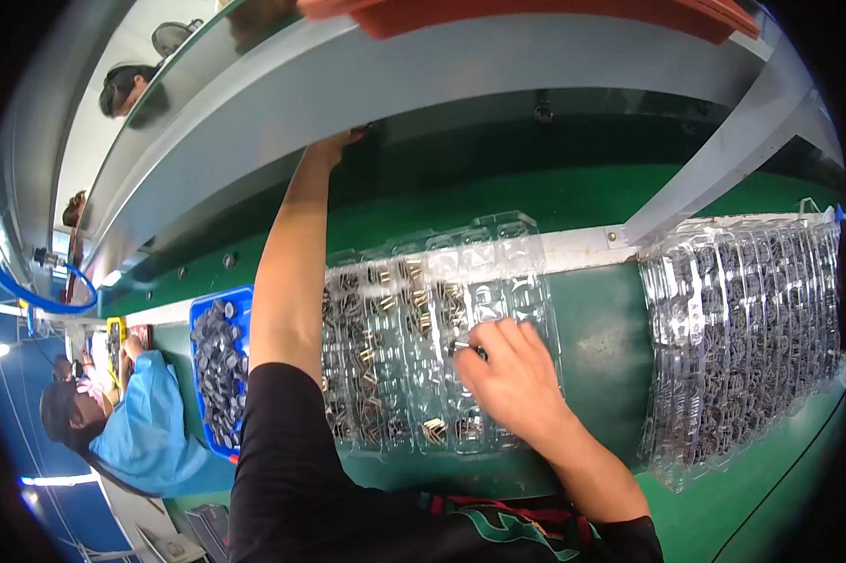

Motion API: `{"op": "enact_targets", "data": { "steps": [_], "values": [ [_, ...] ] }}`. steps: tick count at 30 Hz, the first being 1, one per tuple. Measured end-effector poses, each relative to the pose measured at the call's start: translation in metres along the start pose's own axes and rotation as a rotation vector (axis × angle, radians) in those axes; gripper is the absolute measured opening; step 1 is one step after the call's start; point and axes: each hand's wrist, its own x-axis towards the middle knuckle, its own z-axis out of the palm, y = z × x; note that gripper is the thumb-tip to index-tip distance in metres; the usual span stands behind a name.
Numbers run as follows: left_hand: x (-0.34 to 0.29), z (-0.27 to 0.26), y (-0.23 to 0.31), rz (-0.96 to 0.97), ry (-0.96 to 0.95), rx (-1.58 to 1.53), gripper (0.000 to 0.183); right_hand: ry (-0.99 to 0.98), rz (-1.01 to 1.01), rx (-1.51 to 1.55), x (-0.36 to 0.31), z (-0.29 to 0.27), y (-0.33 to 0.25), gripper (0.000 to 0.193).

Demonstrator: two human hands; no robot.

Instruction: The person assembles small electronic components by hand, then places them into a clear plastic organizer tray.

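Note:
My right hand is over a clear plastic blister tray, its thumb and fingers pinched on a small dark part with a shiny metal end. Small metal pieces, some brass-coloured and some dark, sit in the tray's pockets on the left and middle; several pockets at the upper right hold nothing. My left arm stretches far forward across the tray. The left hand is at the green surface under a grey beam, which hides most of its fingers.
A blue bin of small grey parts stands left of the tray. Stacked filled clear trays are at right. The grey beam and a slanted post cross ahead, below an orange bin. A person in blue works at far left.

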Motion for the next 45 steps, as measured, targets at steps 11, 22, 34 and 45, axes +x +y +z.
{"op": "enact_targets", "data": {
  "steps": [11, 22, 34, 45],
  "values": [
    [-0.041, 0.002, 0.008, 0.046, -0.232, 0.254, 0.031, 0.071, 0.196, 0.649, -0.006, -0.006, 0.002, 0.043],
    [-0.149, -0.122, -0.018, 0.112, -0.153, 0.953, 0.042, 0.198, 0.478, 1.100, -0.006, -0.026, -0.002, 0.018],
    [-0.345, -0.002, 0.033, 0.376, -0.206, -0.048, 0.038, 0.267, 0.432, 0.923, -0.007, -0.023, -0.014, 0.016],
    [-0.400, 0.054, 0.027, 0.157, -0.227, -0.548, 0.035, 0.278, 0.521, 1.319, -0.013, -0.023, -0.012, 0.013]
  ]
}}
